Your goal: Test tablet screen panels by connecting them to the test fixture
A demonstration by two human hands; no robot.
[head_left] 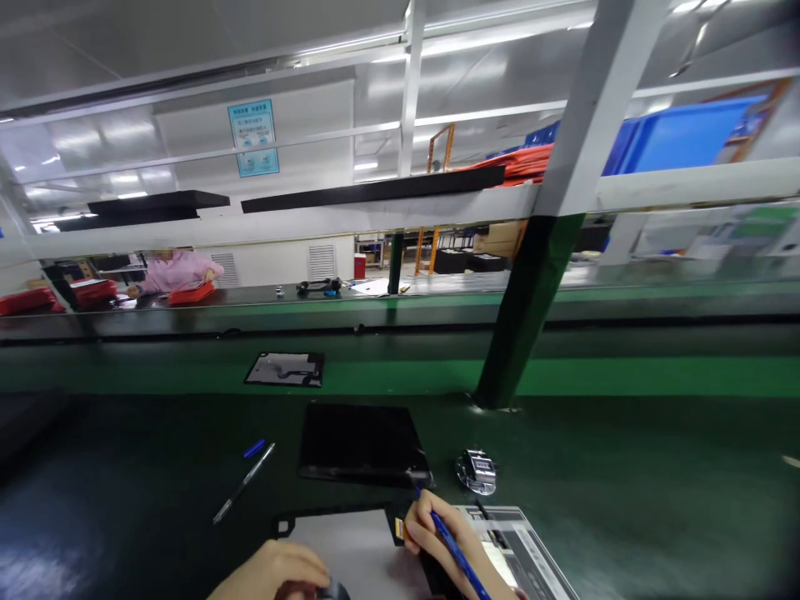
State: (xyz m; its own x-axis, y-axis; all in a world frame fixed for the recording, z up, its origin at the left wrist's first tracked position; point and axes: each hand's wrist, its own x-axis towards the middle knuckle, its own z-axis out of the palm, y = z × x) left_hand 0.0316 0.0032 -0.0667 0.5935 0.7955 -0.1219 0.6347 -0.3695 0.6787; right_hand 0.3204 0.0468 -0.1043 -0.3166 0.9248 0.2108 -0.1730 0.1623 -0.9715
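My right hand (447, 542) sits at the bottom middle, fingers closed around a blue pen (455, 554), its fingertips at a small yellow tab on the edge of a grey flat panel (350, 550). My left hand (275, 575) rests curled on the panel's near left corner, over a small dark object that I cannot make out. A black tablet-like slab (362, 442) lies just beyond the panel. To the right of my right hand lies a printed sheet (531, 554).
A silver tally counter (476, 471) stands right of the slab. A pen (243, 482) and a blue cap (254, 448) lie to the left. Another panel (285, 368) rides on the green conveyor belt (625, 375). A slanted post (531, 292) rises ahead. A person in pink (178, 271) works far left.
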